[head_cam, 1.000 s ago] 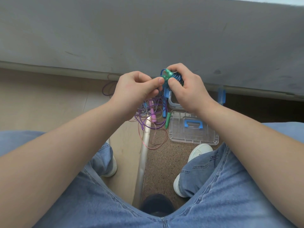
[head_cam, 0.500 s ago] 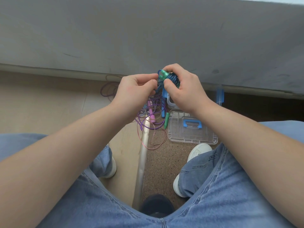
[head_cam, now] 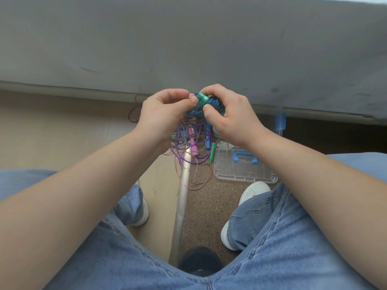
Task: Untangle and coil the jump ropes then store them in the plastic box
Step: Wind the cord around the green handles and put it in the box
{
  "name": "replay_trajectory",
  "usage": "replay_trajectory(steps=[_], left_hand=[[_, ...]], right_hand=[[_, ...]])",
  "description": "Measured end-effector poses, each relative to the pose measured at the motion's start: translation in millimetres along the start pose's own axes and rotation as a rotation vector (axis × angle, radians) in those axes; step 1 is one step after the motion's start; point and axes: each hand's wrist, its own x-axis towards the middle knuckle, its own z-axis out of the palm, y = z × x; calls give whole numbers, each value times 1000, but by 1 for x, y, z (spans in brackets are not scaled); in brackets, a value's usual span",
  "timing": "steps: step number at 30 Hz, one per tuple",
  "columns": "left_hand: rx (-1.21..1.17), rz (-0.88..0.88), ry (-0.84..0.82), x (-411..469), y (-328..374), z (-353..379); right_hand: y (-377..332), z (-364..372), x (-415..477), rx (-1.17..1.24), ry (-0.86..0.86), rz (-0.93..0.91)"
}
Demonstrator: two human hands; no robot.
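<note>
Blue jump rope [head_cam: 211, 103] coiled tight, held mid-air between both hands; right hand [head_cam: 228, 116] curls round coil, thumb pressing front; left hand [head_cam: 165, 111] pinches its loose end; tangled ropes [head_cam: 190, 141] on floor below, beside plastic box lid [head_cam: 245, 164].

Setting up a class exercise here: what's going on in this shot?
A seated person holds a blue jump rope bundle in the right hand while the left hand pinches its loose end. More tangled ropes lie on the floor beside the clear box lid.
</note>
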Motion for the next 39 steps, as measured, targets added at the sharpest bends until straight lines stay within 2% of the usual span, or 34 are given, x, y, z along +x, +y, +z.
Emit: replay_trajectory(steps=[14, 20, 27, 34, 39], left_hand=[[34, 36, 94, -6, -5, 6], [-80, -4, -11, -10, -1, 8], [-65, -47, -91, -2, 6, 1], [31, -252, -443, 8, 25, -17], [26, -272, -537, 10, 31, -21]], right_hand=[[-5, 6, -2, -74, 1, -32], [-4, 1, -2, -90, 31, -19], [-6, -8, -1, -58, 37, -69], [-9, -20, -4, 82, -60, -173], [-11, -25, -2, 30, -141, -172]])
